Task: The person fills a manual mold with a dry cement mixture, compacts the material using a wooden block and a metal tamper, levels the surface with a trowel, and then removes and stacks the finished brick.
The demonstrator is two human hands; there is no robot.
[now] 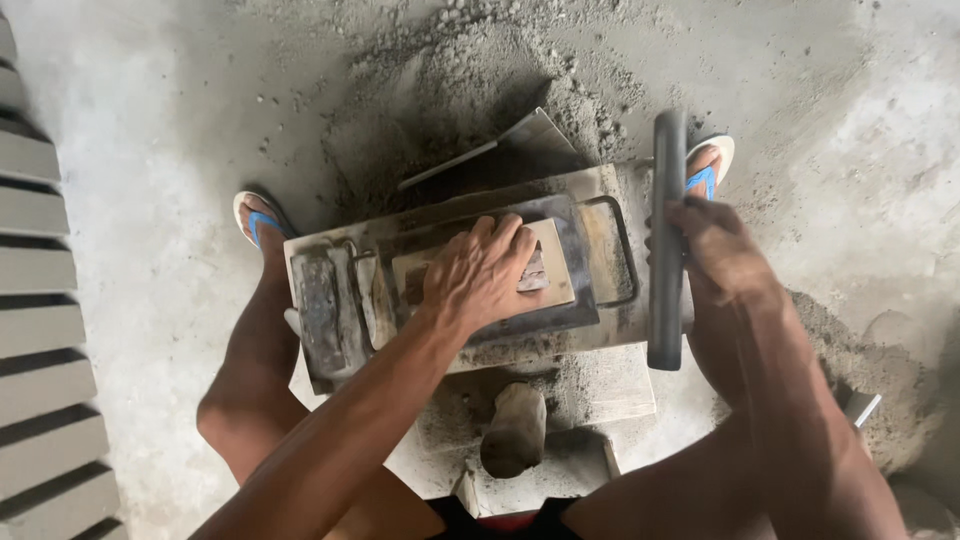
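We look down on a gray concrete floor (160, 130), with a heap of dark sandy mix (470, 80) at the far side, its top edge cut off by the frame. Along the left edge runs a row of gray molded slabs (35, 300), only their ends in view. In the middle, between our knees, sits a metal block mold (470, 280), caked in gray so its parts are hard to tell apart. Our right hand (715, 250) is closed around the mold's dark lever handle (668, 240), which stands just right of the frame. Our left hand (485, 270) lies flat on a pale plate (555, 265) in the mold's middle, fingers spread and pressing down, hiding most of it. Nearer to us, a worn mallet-like lump (515, 430) rests below the mold, its shape unclear. Blue sandals (258, 222) peek out on both sides, partly hidden.
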